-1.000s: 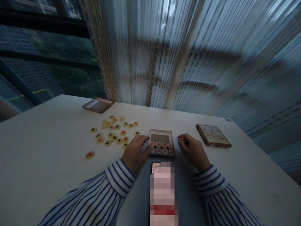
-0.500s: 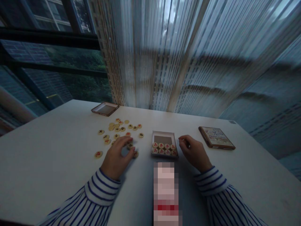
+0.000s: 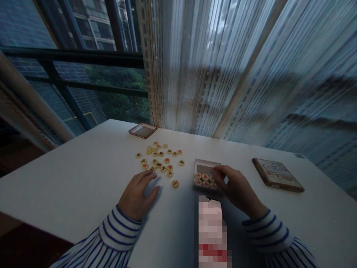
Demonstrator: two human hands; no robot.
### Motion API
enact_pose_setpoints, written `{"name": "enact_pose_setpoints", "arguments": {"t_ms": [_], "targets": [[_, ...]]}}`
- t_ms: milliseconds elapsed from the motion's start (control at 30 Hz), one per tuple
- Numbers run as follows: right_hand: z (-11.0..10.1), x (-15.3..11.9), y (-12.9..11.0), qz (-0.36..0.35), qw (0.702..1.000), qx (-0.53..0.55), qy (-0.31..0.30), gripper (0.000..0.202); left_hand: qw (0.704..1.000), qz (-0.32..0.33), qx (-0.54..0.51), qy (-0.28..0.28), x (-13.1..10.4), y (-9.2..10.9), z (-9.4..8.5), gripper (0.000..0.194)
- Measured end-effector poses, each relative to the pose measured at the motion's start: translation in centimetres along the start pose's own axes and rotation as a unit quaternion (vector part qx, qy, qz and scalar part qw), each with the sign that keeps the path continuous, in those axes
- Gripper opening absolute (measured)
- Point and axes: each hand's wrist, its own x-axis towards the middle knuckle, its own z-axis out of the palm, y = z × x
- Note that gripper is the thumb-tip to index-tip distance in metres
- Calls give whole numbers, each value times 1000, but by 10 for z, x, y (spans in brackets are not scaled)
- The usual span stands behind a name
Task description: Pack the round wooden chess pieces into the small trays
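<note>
White table (image 3: 92,178), box (image 3: 208,163) with red-marked, seemingly lettered discs (image 3: 205,177)

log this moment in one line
left hand: open beside loose pieces | right hand: over box, right side | in box: red-marked pieces

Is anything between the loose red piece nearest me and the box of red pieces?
Nothing visible: only bare table lies between that red piece and the box. The right hand partly covers the box's right side.

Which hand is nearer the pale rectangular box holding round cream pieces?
Right. The right hand is at the right side of the box; the left hand is apart, leftward.
</note>
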Motion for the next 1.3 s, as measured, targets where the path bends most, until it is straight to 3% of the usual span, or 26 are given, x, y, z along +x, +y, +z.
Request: {"name": "enact_pose_setpoints", "arguments": {"t_ms": [367,667,833,1000,1300], "targets": [[15,25,-47,-114,991,-24,-59,21,985,-149,1,-87,0,-32,-14,38],[22,46,-82,-141,983,-44,-111,22,984,-159,6,-81,-3,-42,-9,36],[28,55,-93,-147,980,-33,-132,21,973,-201,28,-112,16,-43,-14,38],[39,65,-103,-147,976,-31,-157,21,959,-227,52,-162,36,-45,-8,33],[47,72,-109,-144,975,-25,-170,23,957,-223,64,-176,43,-38,-2,24]]}}
